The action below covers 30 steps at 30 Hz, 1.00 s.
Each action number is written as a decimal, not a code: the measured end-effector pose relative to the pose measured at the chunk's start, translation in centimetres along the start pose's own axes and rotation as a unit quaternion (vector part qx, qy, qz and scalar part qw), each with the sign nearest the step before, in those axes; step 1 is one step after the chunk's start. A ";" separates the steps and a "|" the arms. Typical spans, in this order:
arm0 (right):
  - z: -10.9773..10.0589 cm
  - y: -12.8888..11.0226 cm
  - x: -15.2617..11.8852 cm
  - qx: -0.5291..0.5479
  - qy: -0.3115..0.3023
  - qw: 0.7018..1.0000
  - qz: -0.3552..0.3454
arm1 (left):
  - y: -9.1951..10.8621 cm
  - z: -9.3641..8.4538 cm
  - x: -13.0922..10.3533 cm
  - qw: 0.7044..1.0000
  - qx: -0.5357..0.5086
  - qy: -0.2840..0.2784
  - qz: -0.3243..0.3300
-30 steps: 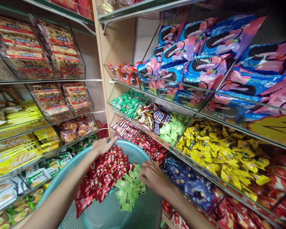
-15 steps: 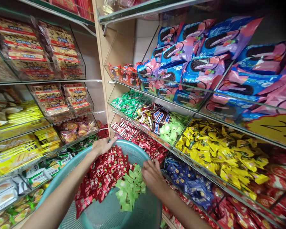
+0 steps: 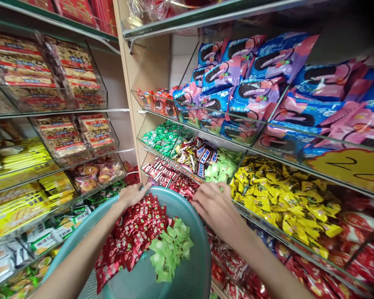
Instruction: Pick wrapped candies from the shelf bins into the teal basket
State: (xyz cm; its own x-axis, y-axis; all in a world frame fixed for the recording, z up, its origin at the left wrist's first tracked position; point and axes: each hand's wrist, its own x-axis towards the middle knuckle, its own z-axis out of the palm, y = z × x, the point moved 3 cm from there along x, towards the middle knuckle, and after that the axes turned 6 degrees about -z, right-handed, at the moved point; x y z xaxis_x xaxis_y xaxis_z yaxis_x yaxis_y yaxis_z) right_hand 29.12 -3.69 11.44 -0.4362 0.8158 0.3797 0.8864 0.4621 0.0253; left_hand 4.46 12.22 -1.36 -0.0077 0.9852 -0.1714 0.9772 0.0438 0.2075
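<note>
A teal plastic basket point(image 3: 187, 203) holds a heap of dark red candy packets point(image 3: 134, 236) and a smaller pile of light green packets point(image 3: 171, 249). At its far rim is my left hand point(image 3: 132, 195), closed on the edge. My right hand point(image 3: 216, 205) is over the basket's right rim, in front of the shelf bin of light green packets point(image 3: 224, 166). Its fingers are curled together, with a speck of green between them; what they hold, if anything, is unclear.
Glass-fronted shelves hold yellow packets point(image 3: 280, 199) to the right, blue and pink cookie bags point(image 3: 255, 91) above, and Snickers bars point(image 3: 204, 158) beside the green packets. Packaged biscuits point(image 3: 21, 62) fill the left shelves. A glass ledge point(image 3: 187, 172) runs just beyond my right hand.
My right hand has moved up and to the right, from the basket's inner right side toward the light green bin. My left hand stays at the rim. The view has shifted slightly.
</note>
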 end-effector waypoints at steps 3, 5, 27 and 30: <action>-2.6 2.1 1.4 -0.093 0.009 0.995 0.039 | 0.1 0.0 0.0 1.000 -0.001 -0.002 0.001; -3.3 3.3 2.2 -0.160 0.003 0.985 0.065 | 0.3 0.0 -0.1 1.000 -0.002 -0.004 0.003; -2.2 5.2 2.7 -0.280 -0.042 0.953 0.104 | 0.5 -0.4 -0.6 1.000 -0.003 -0.014 0.000; -2.1 5.4 2.6 -0.286 -0.019 0.953 0.093 | 0.5 -0.6 -0.8 1.000 -0.007 -0.016 -0.001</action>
State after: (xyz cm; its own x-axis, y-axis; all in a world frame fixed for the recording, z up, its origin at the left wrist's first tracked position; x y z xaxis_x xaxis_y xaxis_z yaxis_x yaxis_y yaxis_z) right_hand 33.12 0.25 14.49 -0.2586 0.8826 0.3926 0.8833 0.0515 0.4659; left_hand 4.85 11.55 -0.54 -0.0029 0.9794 -0.2021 0.9741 0.0484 0.2207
